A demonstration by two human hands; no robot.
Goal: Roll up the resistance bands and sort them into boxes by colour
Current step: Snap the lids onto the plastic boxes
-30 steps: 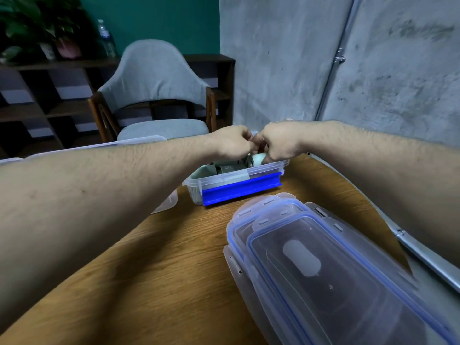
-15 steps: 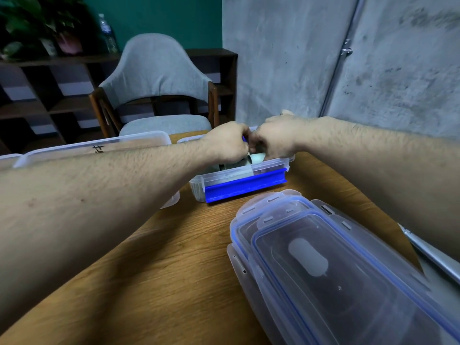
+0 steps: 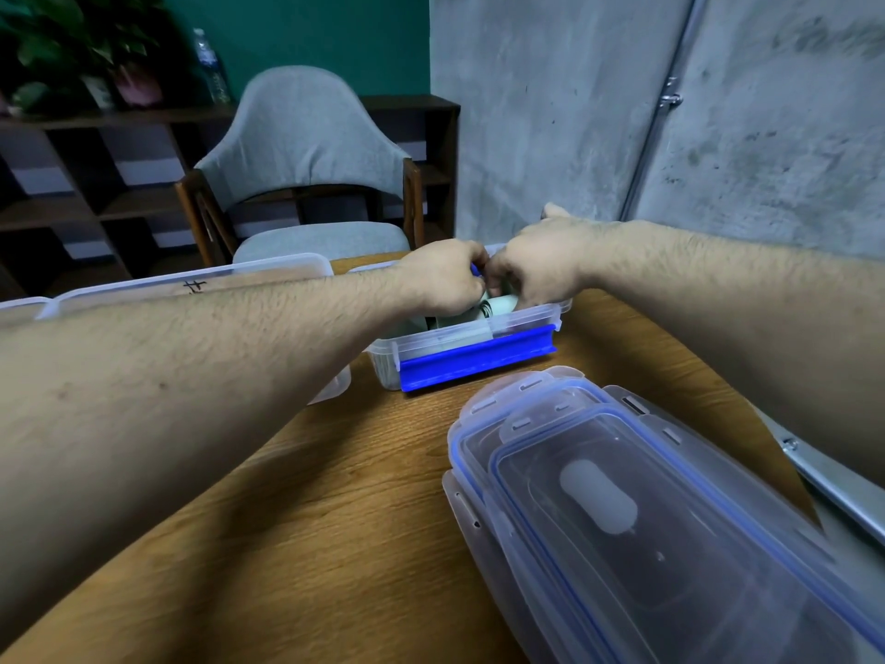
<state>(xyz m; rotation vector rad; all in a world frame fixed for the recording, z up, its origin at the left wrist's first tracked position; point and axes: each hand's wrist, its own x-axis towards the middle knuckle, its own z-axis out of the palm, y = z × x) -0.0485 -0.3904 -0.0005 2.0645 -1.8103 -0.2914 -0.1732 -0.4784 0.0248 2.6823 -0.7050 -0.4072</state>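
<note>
We had both hands over the clear box with the blue clip (image 3: 474,364) at the far side of the table (image 3: 345,496). Our left hand (image 3: 443,282) and right hand (image 3: 536,268) were curled together, pinching a blue band (image 3: 475,269) between them, mid-roll by our judgement. Pale rolled bands (image 3: 498,306) already lay inside that box. Another clear box (image 3: 201,285) stood to the left, its contents hidden. The stacked lids (image 3: 622,496) waited nearby, so closing up remained.
</note>
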